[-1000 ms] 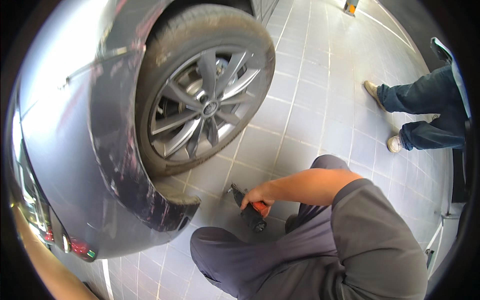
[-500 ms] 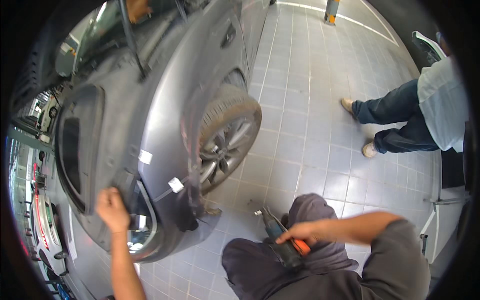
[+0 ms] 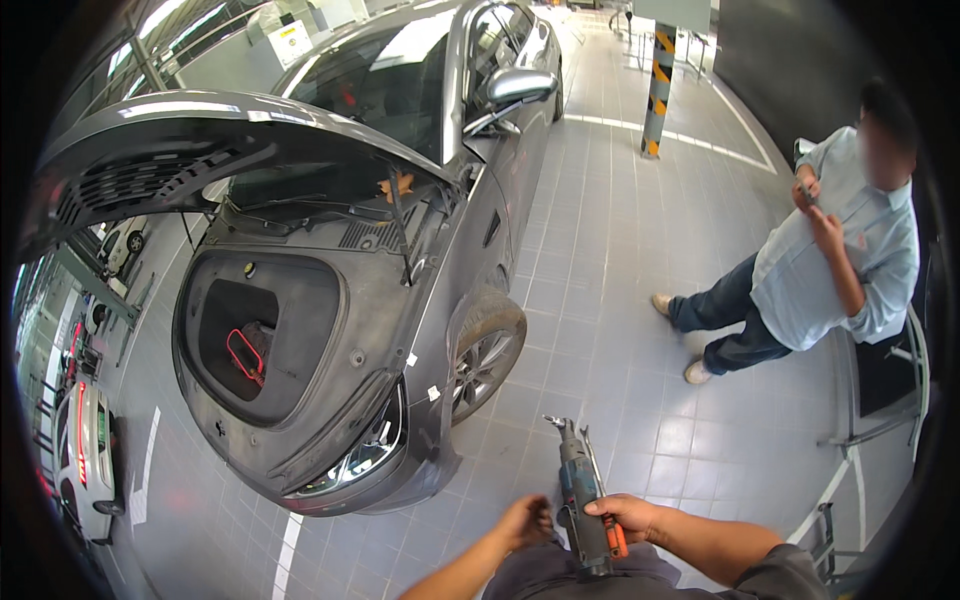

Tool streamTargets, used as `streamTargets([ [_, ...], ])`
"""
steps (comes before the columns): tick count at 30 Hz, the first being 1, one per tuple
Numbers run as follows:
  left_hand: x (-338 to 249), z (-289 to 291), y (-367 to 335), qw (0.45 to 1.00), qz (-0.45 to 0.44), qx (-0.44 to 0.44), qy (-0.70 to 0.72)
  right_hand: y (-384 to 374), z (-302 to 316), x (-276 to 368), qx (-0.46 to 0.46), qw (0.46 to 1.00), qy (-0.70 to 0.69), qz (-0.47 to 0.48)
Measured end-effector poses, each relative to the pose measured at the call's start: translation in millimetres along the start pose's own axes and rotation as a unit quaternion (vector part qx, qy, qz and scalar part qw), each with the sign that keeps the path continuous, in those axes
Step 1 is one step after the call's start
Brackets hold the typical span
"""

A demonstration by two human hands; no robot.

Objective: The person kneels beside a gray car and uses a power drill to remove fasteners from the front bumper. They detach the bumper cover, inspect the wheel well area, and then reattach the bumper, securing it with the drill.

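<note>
My right hand is closed round a cordless ratchet wrench with a teal and dark body, its narrow metal head pointing forward. Alongside it, the same hand holds a slim metal tool with an orange handle, whose exact kind I cannot make out. Just left of the wrench, my left hand is loosely curled with its fingers partly apart, and nothing shows in it. Ahead on the left stands a grey car with its hood raised. Its front storage well holds a red-edged item.
The front wheel is turned outward, beside loose fender trim. On the right stands a person in a light blue shirt, hands raised together. A striped post stands farther back. A metal frame is at the right; a white car is far left.
My left hand has left the headlight area and come beside the wrench. My view has lifted and drawn back, showing more of the car. The right hand still holds both tools.
</note>
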State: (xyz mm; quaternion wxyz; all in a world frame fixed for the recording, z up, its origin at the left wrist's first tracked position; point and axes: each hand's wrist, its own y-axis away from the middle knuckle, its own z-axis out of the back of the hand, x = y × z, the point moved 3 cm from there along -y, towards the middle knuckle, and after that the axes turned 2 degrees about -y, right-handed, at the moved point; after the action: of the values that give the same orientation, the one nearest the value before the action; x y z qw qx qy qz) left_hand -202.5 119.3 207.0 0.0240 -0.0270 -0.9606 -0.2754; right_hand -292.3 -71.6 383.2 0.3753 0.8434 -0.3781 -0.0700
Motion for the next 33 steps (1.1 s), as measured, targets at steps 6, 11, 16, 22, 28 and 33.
streamTargets([
  [6, 78.3, -166.0, 48.7, 0.991, -0.051, -0.006, -0.125, 54.7, -50.9, -31.1, 0.034, 0.996, 0.076, 0.009],
  [11, 130.9, -154.0, 34.8, 0.981, -0.039, -0.048, -0.183, 80.5, -9.1, -72.0, 0.04, 0.997, 0.063, 0.0],
  [16, 202.9, -138.8, 12.3, 0.978, -0.056, -0.143, -0.142, 130.0, 42.2, -104.8, 0.096, 0.991, 0.096, -0.014],
  [22, 297.5, -115.6, -6.3, 0.991, -0.111, -0.065, 0.029, 194.2, 89.4, -135.1, 0.09, 0.994, 0.065, 0.006],
  [28, 320.0, -127.5, 24.3, 0.977, -0.182, -0.102, -0.047, 210.7, 102.2, -149.9, -0.009, 0.983, 0.182, 0.029],
  [33, 307.9, -126.1, 61.5, 0.943, -0.247, -0.182, -0.13, 197.4, 62.1, -163.4, 0.065, 0.936, 0.342, 0.048],
])
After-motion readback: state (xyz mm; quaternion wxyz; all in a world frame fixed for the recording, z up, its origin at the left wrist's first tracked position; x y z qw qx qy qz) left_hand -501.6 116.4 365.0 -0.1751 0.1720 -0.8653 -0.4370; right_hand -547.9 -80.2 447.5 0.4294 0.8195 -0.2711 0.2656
